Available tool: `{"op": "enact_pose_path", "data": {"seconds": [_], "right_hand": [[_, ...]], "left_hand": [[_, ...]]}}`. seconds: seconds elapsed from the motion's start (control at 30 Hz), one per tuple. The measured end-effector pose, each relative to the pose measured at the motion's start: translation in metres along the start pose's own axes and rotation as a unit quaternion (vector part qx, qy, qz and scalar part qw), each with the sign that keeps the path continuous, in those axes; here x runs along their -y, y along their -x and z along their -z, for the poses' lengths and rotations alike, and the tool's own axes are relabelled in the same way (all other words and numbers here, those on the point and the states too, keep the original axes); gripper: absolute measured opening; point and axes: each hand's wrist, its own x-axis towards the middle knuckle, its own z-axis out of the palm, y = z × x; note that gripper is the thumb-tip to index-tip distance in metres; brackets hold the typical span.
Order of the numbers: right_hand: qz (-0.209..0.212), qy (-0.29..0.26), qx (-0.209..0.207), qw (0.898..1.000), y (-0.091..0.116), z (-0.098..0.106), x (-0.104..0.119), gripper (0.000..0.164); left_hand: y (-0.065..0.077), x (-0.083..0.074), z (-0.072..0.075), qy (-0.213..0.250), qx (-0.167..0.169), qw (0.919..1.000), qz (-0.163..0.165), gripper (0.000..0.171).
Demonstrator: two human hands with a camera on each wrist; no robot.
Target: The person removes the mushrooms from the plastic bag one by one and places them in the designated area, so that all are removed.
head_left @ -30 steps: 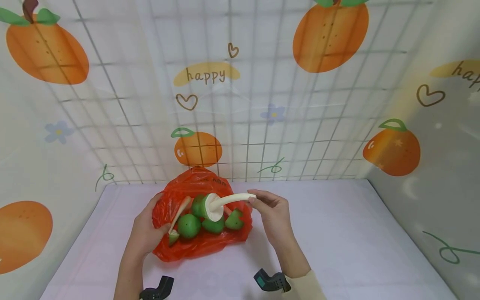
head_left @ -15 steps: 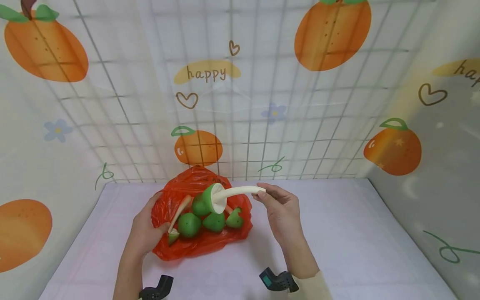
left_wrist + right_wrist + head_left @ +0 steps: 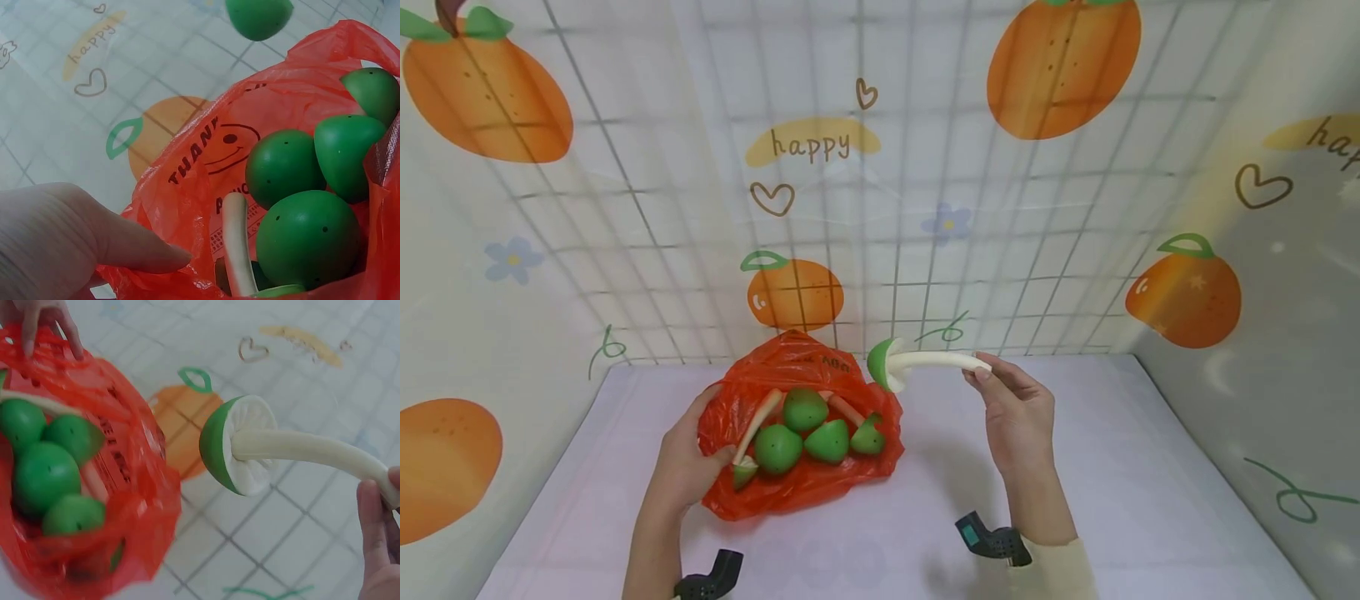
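My right hand (image 3: 1021, 412) pinches a green-capped artificial mushroom (image 3: 936, 360) by the end of its long white stem, held in the air above and right of the bag. Its cap faces left, with white gills showing in the right wrist view. At the left edge of the red plastic bag (image 3: 786, 504), my left hand (image 3: 688, 454) grips the rim, thumb on the inside. Several more green mushrooms (image 3: 778, 450) lie in the bag's open mouth, some with pale stems visible. The left wrist view shows the thumb (image 3: 144, 247) over the red film beside a pale stem (image 3: 236, 237).
The bag rests on a white tabletop (image 3: 1120, 492). Behind it stands a white curtain (image 3: 887, 175) printed with oranges, hearts and "happy", with a wire grid showing through. Similar printed sheets line both sides. A dark wrist device (image 3: 992, 540) sits on my right wrist.
My right hand has carried the mushroom from over the bag to the right and slightly up, away from the others. The left hand stays on the bag's rim.
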Motion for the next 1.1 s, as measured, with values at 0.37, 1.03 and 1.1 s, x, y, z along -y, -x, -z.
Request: {"op": "enact_pose_path", "data": {"seconds": [0.37, 1.03, 1.1], "right_hand": [[-0.011, 0.043, -0.068, 0.997, -0.014, 0.032, -0.008, 0.025], [-0.069, 0.053, -0.136, 0.987, -0.027, 0.076, -0.028, 0.020], [-0.072, 0.046, -0.144, 0.986, -0.027, 0.080, -0.030, 0.020]], "left_hand": [[0.000, 0.002, 0.001, 0.003, 0.001, 1.0000, 0.007, 0.090], [-0.001, 0.003, -0.001, 0.008, 0.005, 0.9999, 0.010, 0.091], [-0.001, 0.002, -0.001, 0.008, 0.006, 0.9999, 0.009, 0.091]]}}
